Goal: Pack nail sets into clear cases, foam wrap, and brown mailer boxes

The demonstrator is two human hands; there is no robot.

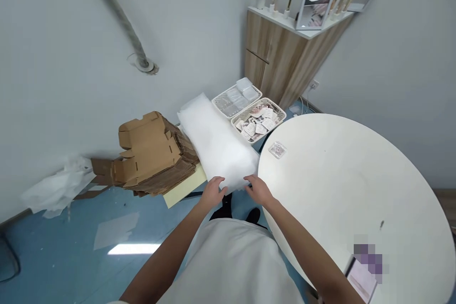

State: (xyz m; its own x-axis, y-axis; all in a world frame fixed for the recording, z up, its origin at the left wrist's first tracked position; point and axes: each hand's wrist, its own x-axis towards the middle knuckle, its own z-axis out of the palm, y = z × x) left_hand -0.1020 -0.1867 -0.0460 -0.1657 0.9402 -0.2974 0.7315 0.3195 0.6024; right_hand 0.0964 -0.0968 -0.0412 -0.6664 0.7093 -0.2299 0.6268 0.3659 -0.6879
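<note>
A thick stack of white, translucent packing sheets [217, 137] slants away from my body, its near end between my two hands. My left hand [213, 192] is at the stack's near left corner, with thumb and fingers apart. At the near right corner is my right hand [259, 191], its fingers likewise spread and slightly bent. Both hands sit right by the edge of the sheets; whether the fingertips press on them I cannot tell. Neither hand has a sheet pinched in it as far as shows.
Left of the sheets lies a pile of flattened brown cardboard boxes [151, 152]. Behind are a basket of clear plastic cases [237, 97] and a basket of printed cards [258, 120]. A round white table [342, 175] on the right bears a small clear packet [277, 149] and a phone-like device [361, 280].
</note>
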